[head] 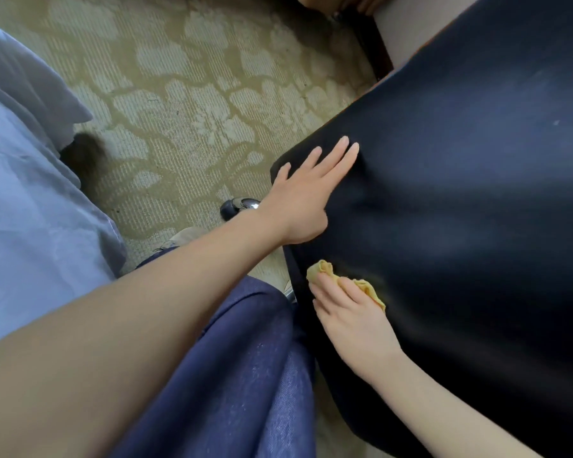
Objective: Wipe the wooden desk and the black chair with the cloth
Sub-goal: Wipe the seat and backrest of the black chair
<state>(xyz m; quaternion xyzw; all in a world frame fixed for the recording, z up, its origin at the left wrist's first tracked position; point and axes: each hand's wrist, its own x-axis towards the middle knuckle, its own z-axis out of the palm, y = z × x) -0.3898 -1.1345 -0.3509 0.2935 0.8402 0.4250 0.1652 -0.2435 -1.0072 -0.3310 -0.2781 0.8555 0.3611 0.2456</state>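
From the head view, the person's left hand [306, 196] lies flat on the smooth black upholstered chair [460, 193], fingers straight, holding nothing and steadying it near its left edge. The right hand [351, 312] presses a small crumpled yellow cloth [366, 285] against the chair just inside the near edge, fingers laid out over it rather than clenched. I'd call this the chair stage, barely into it: the broad black surface beyond lies open, with a pale speck [555, 122] far off. The wooden desk isn't clearly visible, so its state is unknown. There's room ahead and rightward; patterned beige carpet [196, 94] lies past the left edge.
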